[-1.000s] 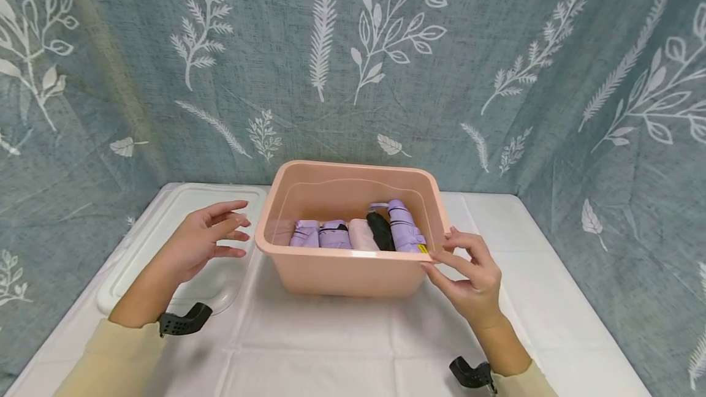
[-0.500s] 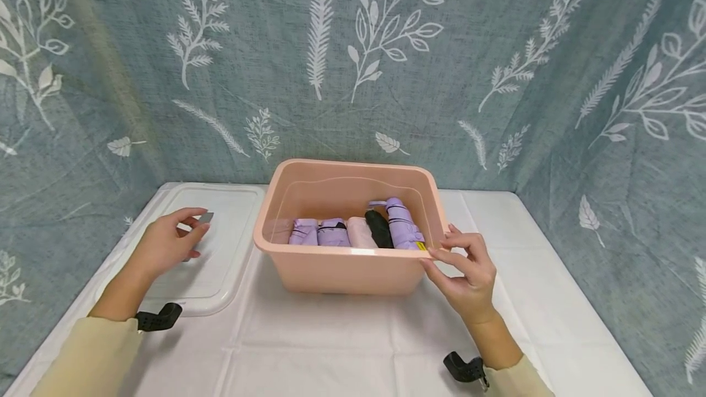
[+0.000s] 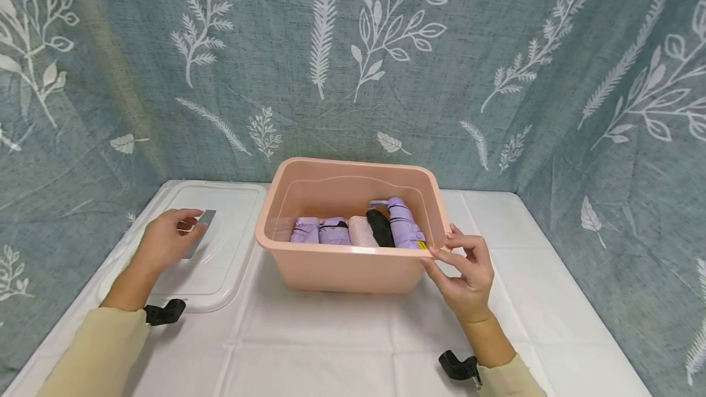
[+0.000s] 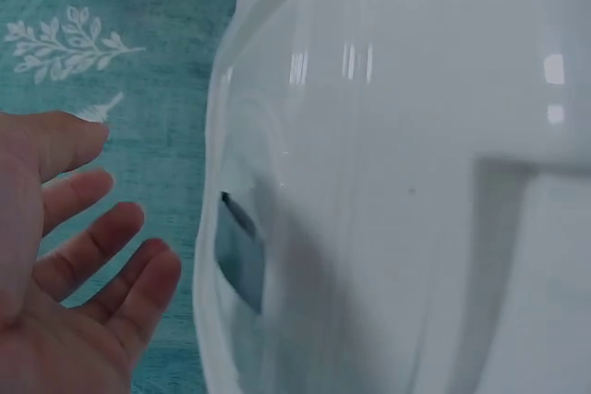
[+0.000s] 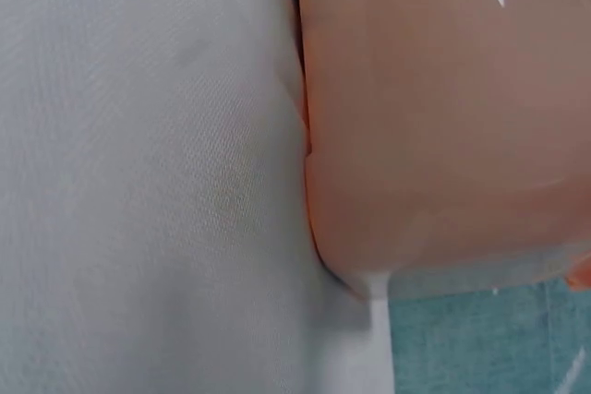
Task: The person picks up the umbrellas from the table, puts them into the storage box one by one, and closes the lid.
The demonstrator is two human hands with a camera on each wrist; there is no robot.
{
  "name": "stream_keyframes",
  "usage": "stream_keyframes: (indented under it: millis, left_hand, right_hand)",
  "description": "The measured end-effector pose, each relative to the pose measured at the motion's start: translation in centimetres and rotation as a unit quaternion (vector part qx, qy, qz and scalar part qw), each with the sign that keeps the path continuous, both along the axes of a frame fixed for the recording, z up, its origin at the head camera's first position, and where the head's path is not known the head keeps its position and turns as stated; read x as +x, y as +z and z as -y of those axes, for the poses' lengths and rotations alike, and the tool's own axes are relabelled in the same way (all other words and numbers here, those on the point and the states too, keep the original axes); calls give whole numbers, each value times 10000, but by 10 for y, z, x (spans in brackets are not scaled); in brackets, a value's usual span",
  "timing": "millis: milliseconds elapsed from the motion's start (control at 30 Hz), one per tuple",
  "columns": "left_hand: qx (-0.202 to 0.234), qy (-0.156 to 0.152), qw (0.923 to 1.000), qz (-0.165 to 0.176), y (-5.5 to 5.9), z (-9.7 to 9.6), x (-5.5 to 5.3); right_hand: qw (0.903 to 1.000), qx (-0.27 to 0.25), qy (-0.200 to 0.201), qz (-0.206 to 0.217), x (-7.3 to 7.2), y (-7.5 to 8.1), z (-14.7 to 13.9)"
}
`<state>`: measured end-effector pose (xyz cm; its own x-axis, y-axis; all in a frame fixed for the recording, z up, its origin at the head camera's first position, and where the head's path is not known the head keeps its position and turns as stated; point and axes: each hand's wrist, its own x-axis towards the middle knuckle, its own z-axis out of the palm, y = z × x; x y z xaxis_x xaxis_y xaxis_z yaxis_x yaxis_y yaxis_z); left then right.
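In the head view, a peach plastic storage bin [image 3: 347,271] stands mid-table. My right hand [image 3: 466,274] pinches its front right corner, thumb under the rim and fingertips on the edge. Inside lie folded umbrellas: lilac ones [image 3: 404,225], a pale pink one [image 3: 361,231] and a black one [image 3: 380,228]. My left hand [image 3: 168,238] hovers over the white lid [image 3: 228,250], fingers loosely bent beside a flat grey strip [image 3: 206,220]. In the left wrist view the fingers [image 4: 92,237] are spread with nothing between them. The right wrist view shows only the bin's side [image 5: 443,117] and cloth.
A white cloth [image 3: 309,348] covers the table. A blue-green curtain [image 3: 342,127] with white leaf prints closes off the back and both sides. The lid lies flat on the table's left, close to the bin.
My left hand has moved left, away from the bin's left end and over the lid. The grey strip has come into view by its fingers. My right hand keeps its hold on the bin corner.
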<state>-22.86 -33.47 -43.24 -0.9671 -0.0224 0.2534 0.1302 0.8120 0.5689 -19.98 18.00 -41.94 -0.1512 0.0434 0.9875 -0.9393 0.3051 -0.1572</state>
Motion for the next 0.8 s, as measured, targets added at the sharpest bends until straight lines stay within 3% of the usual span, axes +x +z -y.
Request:
stream_keyframes:
  millis: [167, 367, 567, 800]
  left_hand:
    - [30, 179, 9993, 337, -3, 3, -5]
    - [-88, -53, 9971, 753, -4, 9, -12]
    - [-168, -149, 9954, 930, -8, 10, -16]
    - [-124, 126, 9885, 1500, -9, 8, -20]
  right_hand:
    - [10000, -51, 39, 15, -4, -4, -2]
    - [9998, -125, 45, 152, -3, -8, -2]
    - [9996, -142, 68, 226, -3, -10, -2]
    - [9992, -219, 201, 283, -1, -10, -2]
